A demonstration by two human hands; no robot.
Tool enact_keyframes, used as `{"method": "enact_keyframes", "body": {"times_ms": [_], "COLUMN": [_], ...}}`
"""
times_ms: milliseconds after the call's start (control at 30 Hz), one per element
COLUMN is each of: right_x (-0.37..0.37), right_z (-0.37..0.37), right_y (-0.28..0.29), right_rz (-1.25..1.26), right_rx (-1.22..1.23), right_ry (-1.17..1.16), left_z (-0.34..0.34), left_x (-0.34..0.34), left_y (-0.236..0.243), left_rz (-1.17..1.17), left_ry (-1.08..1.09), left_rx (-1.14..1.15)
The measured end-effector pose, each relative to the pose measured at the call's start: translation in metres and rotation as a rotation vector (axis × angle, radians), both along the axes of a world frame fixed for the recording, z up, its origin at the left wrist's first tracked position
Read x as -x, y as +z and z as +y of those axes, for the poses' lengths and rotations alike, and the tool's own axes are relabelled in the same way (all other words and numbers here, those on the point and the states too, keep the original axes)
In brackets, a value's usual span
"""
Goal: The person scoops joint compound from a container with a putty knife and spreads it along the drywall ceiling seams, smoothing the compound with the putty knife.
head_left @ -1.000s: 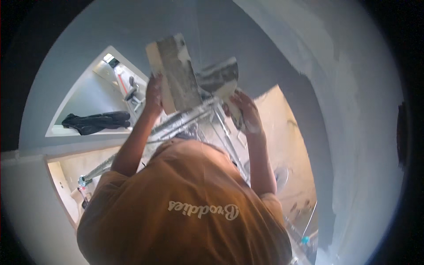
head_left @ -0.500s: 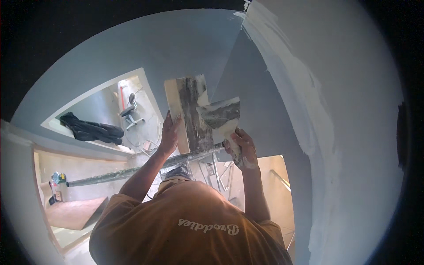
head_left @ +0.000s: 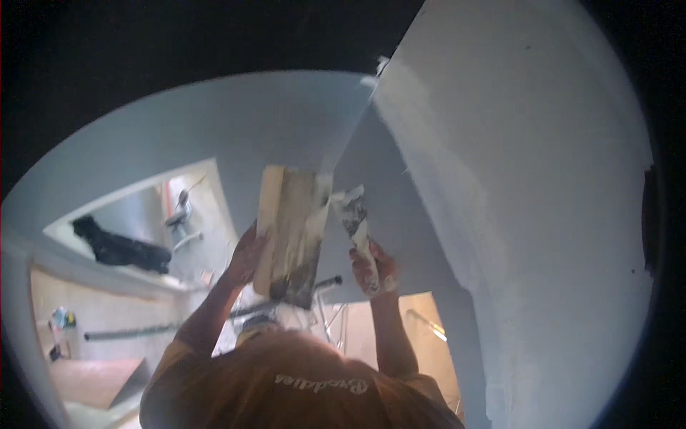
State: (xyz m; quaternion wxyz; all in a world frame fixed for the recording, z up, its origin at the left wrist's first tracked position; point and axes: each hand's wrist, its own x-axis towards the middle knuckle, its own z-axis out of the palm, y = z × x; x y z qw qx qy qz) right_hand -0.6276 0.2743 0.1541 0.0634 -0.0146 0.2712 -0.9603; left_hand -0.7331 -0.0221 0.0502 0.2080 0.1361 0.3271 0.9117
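My left hand (head_left: 248, 254) is closed around the pale wooden back of a wide filling blade (head_left: 296, 229), held upright in front of me. Grey and whitish filler is smeared over the blade's metal face. In my right hand (head_left: 373, 272) is a filler-coated putty knife (head_left: 353, 214), gripped by its handle with its head pointing up. The knife is turned partly edge-on beside the right edge of the wide blade. Whether the two tools touch there, I cannot tell. White filler marks the fingers and wrist of my right hand.
Fresh white filler (head_left: 446, 171) runs down the wall to the right. A dark metal pole (head_left: 128, 333) crosses below my arms. Black cloth (head_left: 121, 247) lies on the sill of an opening at left, with an office chair (head_left: 180, 218) beyond. A brown board (head_left: 96, 379) lies lower left.
Both tools now sit lower in the picture as the view has tilted. The putty knife has turned from its broad face to nearly edge-on and shifted off the wide blade's face toward its edge.
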Motion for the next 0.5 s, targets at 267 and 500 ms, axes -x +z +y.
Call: {"method": "enact_keyframes", "body": {"times_ms": [267, 500], "right_x": [0.058, 0.155], "right_z": [0.022, 0.029], "right_y": [0.187, 0.438], "right_rz": [0.527, 0.859], "right_rx": [-1.456, -3.431], "right_ry": [-0.947, -1.551], "left_z": [-0.010, -0.007], "left_x": [-0.032, -0.024], "left_y": [0.025, -0.013], "left_rz": [-0.062, -0.127], "left_ry": [-0.086, -0.158], "left_rx": [-0.052, -0.101]}}
